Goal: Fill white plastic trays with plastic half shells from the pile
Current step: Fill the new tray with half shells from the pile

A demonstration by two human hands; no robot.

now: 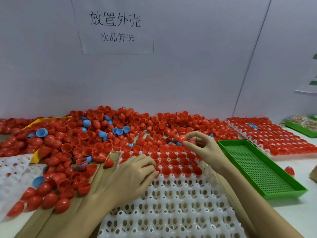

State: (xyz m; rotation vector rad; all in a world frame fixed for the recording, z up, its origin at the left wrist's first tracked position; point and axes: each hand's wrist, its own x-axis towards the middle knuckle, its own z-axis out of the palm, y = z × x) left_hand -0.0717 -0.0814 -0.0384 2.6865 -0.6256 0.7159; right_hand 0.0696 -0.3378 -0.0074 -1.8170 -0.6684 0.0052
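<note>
a white wall (188, 74) is filling the whole upper half of the frame, with a paper sign (115, 26) of printed characters hanging at upper centre. below it a big pile of red half shells (106, 133) is spreading across the middle band from the left edge to right of centre, with a few blue half shells (41, 132) mixed in and a yellow bin (36, 121) lying half buried at the left. a white plastic tray (171, 208) is sitting at lower centre, its far rows holding red shells open side up and its near rows showing bare holes. a second tray filled with red shells (277, 136) is lying at the right, just behind a green perforated tray (257, 169) that is angling toward the lower right. more white trays (13, 170) are poking in at the left edge. the left hand (135, 174) is resting on the tray's left side, its curled fingers pressing at a red shell in the filled rows, though i cannot tell whether they are really gripping it. the right hand (199, 143) is hovering over the tray's far right corner, thumb and fingertips pinching a red shell (181, 137) at the pile's near edge. a stray red shell (289, 170) is lying alone at the right, beyond the green tray.
</note>
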